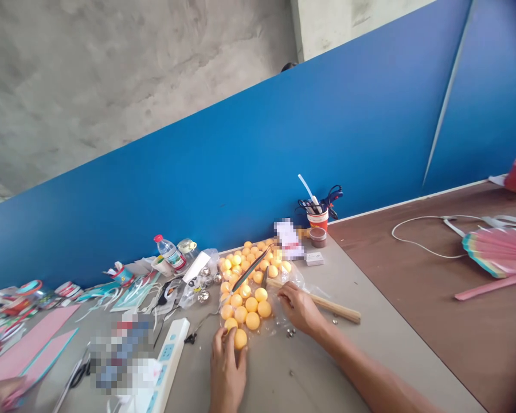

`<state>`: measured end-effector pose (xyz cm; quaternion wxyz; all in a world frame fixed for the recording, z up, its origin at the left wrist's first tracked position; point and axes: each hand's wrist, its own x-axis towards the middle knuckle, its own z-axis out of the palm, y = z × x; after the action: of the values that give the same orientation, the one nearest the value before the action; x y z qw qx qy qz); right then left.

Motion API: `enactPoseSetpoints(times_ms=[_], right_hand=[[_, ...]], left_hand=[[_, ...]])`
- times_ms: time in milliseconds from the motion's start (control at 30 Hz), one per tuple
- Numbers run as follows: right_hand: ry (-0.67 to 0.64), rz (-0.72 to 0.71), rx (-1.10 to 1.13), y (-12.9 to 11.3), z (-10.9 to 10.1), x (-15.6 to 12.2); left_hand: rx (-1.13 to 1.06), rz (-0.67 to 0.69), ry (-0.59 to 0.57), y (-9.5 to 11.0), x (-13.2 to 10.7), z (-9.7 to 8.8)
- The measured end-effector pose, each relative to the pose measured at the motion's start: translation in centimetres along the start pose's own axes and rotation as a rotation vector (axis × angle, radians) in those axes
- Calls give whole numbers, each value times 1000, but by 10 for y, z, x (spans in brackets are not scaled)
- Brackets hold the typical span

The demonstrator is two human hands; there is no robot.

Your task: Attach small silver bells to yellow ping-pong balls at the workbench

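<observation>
The left hand [227, 371] held 1 orange ball [240, 339] between thumb and fingertips, at the near edge of the pile. The right hand [300, 310] had its fingers drawn in narrow at the pile's right side, beside clear film [296, 276]; whether it gripped the film or the stick [339, 310] could not be told. That stick ran behind the hand and out to the right. The other balls [252, 320] lay bunched on the grey table [269, 376], far of the left hand, with a dark tool [250, 271] slanting across them. Small metal bits [290, 332] lay near of the right hand. Left of the pile were shiny metal balls [203, 296], a power strip [172, 347] and, farther, a bottle [171, 253]. Far right of the pile stood a cup [318, 220] of tools, a tub [318, 237] and a small box [315, 259]. On the brown table [417, 275] at right lay a pink fan [501, 249]. A blue partition [223, 166] rose behind everything
</observation>
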<state>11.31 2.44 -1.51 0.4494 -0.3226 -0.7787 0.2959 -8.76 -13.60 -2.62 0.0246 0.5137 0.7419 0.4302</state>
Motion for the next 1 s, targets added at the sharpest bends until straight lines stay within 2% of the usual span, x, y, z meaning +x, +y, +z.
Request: enactPoseSetpoints(times_ms=[133, 233, 533, 667, 867, 1000], right_hand=[[-22, 17, -30, -1, -2, 1], [-40, 16, -46, -5, -3, 1], [-48, 5, -44, -9, -2, 0], [-36, 5, -64, -7, -1, -1], [-51, 32, -57, -6, 0, 0], [-72, 52, -61, -5, 0, -1]], left_hand=[[30, 21, -96, -1, 3, 4], [54, 62, -118, 1, 7, 9], [30, 106, -188, 23, 37, 29], [5, 161, -167, 32, 49, 40], [153, 417, -88, 49, 57, 63], [102, 425, -73, 51, 58, 75]])
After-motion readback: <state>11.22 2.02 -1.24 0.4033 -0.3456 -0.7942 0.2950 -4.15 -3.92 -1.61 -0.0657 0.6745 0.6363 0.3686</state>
